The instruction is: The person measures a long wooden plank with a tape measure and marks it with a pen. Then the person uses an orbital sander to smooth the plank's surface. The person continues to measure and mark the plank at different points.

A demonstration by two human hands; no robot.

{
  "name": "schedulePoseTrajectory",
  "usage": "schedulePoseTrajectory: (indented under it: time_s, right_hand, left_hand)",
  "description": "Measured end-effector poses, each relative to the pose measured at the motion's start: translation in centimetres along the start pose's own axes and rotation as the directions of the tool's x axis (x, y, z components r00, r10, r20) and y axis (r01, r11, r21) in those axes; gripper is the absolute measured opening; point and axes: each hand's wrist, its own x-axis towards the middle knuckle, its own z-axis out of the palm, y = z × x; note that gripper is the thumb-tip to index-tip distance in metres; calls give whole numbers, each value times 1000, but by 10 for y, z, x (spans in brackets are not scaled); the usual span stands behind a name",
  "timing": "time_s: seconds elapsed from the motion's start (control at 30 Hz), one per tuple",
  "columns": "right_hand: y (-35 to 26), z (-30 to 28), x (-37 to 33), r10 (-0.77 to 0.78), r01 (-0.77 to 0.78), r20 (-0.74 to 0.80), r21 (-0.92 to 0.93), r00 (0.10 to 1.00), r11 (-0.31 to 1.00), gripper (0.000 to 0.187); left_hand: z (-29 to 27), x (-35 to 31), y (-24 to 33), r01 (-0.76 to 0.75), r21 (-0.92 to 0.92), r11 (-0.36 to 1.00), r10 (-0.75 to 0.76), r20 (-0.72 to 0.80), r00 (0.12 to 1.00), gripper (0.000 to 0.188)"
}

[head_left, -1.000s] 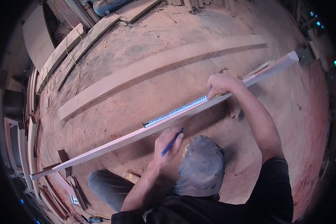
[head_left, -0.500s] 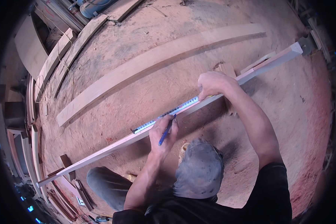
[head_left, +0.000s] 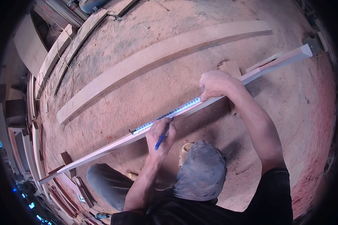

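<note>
A long, narrow strip of wood runs slantwise in front of me, from low at the left to high at the right. Along its middle lies the pulled-out blade of a tape measure, hooked end toward the left. My right hand is closed around the tape's right end at the strip; its case is mostly hidden by the fingers. My left hand grips a blue pen and rests against the strip beside the blade. The pen's upper end leans toward me, its tip at the strip's edge.
A wide, curved-looking board lies on the dusty ground beyond the strip. Wood blocks and dark pieces sit under or beside the strip. Planks and a thin cord line the left. My knees are close below.
My left hand has slid slightly left along the strip with the pen, which now leans a little differently. The right hand keeps its hold on the tape. The whole view has shifted a little.
</note>
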Motion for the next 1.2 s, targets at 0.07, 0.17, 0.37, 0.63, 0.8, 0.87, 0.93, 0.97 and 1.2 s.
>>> schedulePoseTrajectory:
  time_s: [0.07,0.17,0.37,0.63,0.8,0.87,0.93,0.97,1.2]
  right_hand:
    - [-1,-1,1,-2,2,16,-14,1000,1000,33]
    - [0,-1,1,-7,7,13,6,1000,1000,33]
    - [0,-1,2,-7,7,19,-10,1000,1000,34]
    - [-2,-1,2,0,0,30,-17,1000,1000,35]
    - [-1,0,1,5,-4,16,-21,1000,1000,35]
    - [-1,0,2,2,-1,15,-12,1000,1000,35]
    - [-1,0,1,-4,4,12,-6,1000,1000,35]
    - [0,0,1,-7,7,10,-2,1000,1000,35]
    - [1,1,0,-30,29,-20,-9,999,1000,36]
  left_hand:
    - [0,1,-2,-23,-23,999,23,4,1000,11]
    - [0,1,-3,7,-29,1000,-6,34,999,17]
    - [0,2,-3,-11,-24,1000,12,19,1000,11]
    - [1,1,-4,-18,-13,1000,18,7,1000,12]
    - [0,1,-2,-6,-15,1000,7,17,1000,12]
    - [-1,1,-2,-15,-18,1000,15,19,1000,11]
    - [-1,1,-3,-14,-21,1000,14,25,1000,11]
    - [0,1,-3,-11,-32,999,11,18,1000,11]
    - [1,1,-3,-19,-7,1000,19,15,1000,11]
